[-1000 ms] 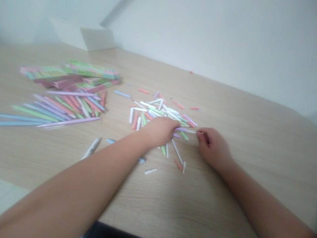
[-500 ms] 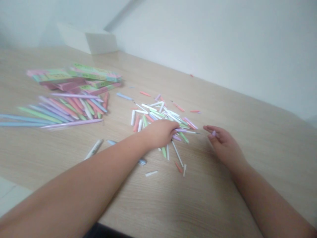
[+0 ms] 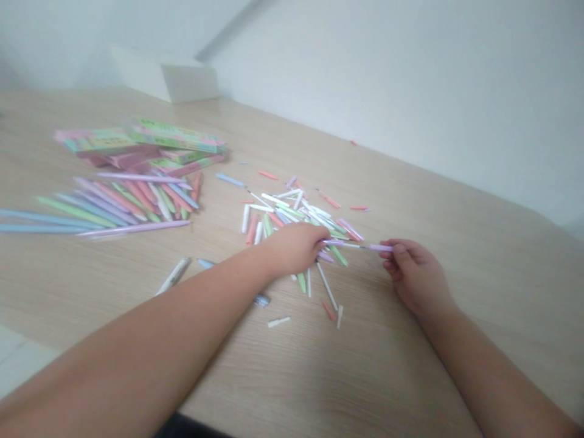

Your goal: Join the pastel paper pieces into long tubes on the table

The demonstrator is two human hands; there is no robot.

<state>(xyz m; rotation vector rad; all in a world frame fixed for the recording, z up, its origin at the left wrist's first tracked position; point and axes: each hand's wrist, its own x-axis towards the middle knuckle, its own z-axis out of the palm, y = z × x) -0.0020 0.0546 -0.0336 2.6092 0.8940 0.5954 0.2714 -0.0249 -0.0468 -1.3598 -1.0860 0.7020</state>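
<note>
My left hand (image 3: 294, 246) is closed round a thin pen refill with a purple piece (image 3: 340, 243) at its near end, just in front of a pile of loose pastel pen parts (image 3: 292, 213). My right hand (image 3: 413, 274) pinches a small purple cap (image 3: 381, 247) at the refill's tip. The refill stretches between both hands just above the wooden table (image 3: 410, 365). Whether cap and tip touch is unclear.
Long pastel pen barrels (image 3: 114, 201) lie in a row at the left, with flat colourful boxes (image 3: 150, 143) behind them. A white box (image 3: 177, 79) stands at the far wall. Stray parts (image 3: 278, 321) lie near my forearm.
My right hand let go near the refill's tip, drew back with a purple cap in its fingers, then brought the cap back to the tip. The left hand stayed put.
</note>
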